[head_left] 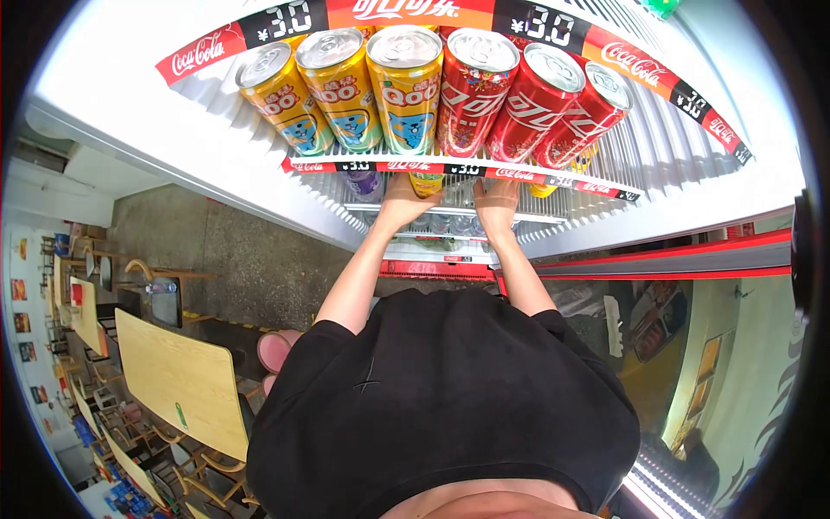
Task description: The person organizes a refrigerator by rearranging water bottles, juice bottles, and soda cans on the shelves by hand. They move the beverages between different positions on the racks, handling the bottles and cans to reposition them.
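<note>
Both my arms reach into an open drinks fridge, under the shelf [467, 170] with the price strip. My left hand [406, 203] is beside a yellow container [426, 184]; its fingertips are hidden by the shelf edge. My right hand [497, 203] is a little to the right, its fingers also partly hidden under the strip. What either hand holds cannot be made out. Above them stand yellow Qoo cans [405, 95] and red cola cans [475, 95]. A purple container [363, 183] is left of my left hand.
The fridge's white side wall [173, 160] is on the left, and a red-edged door [674, 259] on the right. Lower shelves [450, 232] hold more drinks. Wooden tables [181, 372], chairs and pink stools [275, 350] stand to the lower left.
</note>
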Motion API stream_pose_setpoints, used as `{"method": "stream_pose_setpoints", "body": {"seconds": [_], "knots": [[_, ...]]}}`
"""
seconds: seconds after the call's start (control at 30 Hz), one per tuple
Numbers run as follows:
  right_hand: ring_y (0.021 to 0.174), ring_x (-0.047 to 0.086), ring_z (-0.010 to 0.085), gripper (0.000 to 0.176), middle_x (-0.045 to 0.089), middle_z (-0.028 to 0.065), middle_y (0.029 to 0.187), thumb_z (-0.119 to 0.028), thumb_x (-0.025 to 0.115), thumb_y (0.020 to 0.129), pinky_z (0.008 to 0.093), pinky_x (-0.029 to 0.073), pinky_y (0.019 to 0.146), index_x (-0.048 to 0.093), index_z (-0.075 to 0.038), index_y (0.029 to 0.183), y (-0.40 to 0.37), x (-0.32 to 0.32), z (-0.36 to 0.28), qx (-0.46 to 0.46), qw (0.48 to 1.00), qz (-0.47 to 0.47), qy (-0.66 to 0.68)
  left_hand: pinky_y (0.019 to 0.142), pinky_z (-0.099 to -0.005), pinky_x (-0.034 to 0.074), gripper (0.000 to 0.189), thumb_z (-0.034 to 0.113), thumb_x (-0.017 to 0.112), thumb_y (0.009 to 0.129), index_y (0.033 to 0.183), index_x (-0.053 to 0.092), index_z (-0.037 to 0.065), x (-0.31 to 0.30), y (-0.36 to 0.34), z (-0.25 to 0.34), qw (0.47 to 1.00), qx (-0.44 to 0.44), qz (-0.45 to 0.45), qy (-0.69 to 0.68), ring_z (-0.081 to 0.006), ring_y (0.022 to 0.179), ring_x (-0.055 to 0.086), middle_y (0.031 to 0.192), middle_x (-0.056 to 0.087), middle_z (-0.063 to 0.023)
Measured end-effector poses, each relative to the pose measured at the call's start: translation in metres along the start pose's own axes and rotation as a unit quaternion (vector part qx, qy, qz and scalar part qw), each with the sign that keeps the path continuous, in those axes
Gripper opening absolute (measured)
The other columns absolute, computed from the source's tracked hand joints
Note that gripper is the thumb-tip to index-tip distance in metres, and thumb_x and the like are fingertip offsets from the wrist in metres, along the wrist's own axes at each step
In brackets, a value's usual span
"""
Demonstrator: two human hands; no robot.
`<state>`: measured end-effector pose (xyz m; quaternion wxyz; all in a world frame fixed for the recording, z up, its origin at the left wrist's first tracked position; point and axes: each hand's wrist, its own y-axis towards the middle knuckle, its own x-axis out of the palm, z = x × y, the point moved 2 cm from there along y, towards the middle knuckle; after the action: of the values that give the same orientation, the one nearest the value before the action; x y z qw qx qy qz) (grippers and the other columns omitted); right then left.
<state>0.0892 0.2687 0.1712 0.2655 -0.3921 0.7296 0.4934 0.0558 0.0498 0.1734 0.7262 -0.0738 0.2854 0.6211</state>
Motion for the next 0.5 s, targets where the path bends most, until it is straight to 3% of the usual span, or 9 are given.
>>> {"method": "stream_pose_setpoints", "body": {"seconds": [0.4,0.5], "knots": [[0.127,0.047,0.0532,0.071,0.051,0.0362,0.136,-0.021,0.074,0.083,0.0579,0.036,0.112,0.044,0.013,0.137,-0.0013,0.0026,0.0015,-0.01,0.999,0.027,0.019,0.085,-0.0398,0.057,0.053,0.025,0.089,0.073,0.115,0.066,0.0,-0.0012,0.0011,0.0032,1.0,0.0,0.001,-0.023,-0.027,0.096,0.072,0.104,0.074,-0.0152],[0.128,0.047,0.0526,0.072,0.05,0.0355,0.138,-0.021,0.074,0.083,0.0578,0.036,0.112,0.043,0.013,0.138,-0.0023,0.0045,0.0026,-0.008,1.0,0.019,0.009,0.097,-0.0473,0.054,0.068,0.032,0.089,0.071,0.126,0.062,0.002,-0.0023,0.0026,0.0014,0.998,-0.042,-0.043,-0.025,-0.04,0.114,0.067,0.121,0.069,-0.0229]]}}
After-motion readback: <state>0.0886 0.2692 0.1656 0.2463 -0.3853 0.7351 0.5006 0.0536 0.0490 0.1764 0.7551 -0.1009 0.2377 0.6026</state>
